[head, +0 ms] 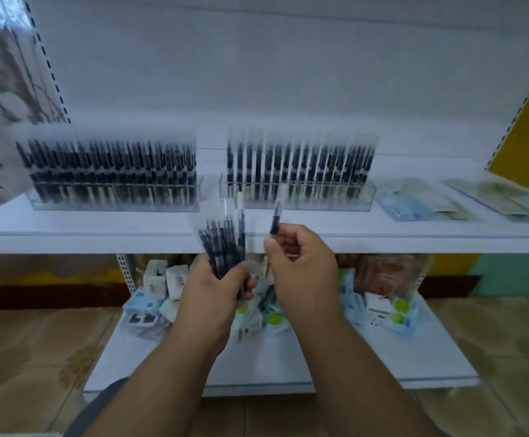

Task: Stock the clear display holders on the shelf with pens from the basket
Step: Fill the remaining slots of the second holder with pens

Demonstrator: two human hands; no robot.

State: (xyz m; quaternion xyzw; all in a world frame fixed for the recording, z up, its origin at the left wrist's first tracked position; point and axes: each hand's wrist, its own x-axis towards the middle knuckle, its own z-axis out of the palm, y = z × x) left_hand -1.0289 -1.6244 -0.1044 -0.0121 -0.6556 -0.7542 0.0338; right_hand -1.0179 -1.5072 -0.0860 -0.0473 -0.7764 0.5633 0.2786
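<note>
A bundle of dark pens (224, 247) is gripped upright in the left hand (216, 285), and 1 single pen (275, 220) is pinched between thumb and fingers of the right hand (301, 263); both are held just in front of the front edge of the white shelf (99, 228), about midway along it. 2 clear display holders (115, 197) (301, 193) packed with upright dark pens are set side by side on the shelf toward its back, the left 1 near the left end. Flat packets (414, 203) are laid toward the right end, and small boxed goods (162, 279) are piled on the lower shelf (288, 367).
</note>
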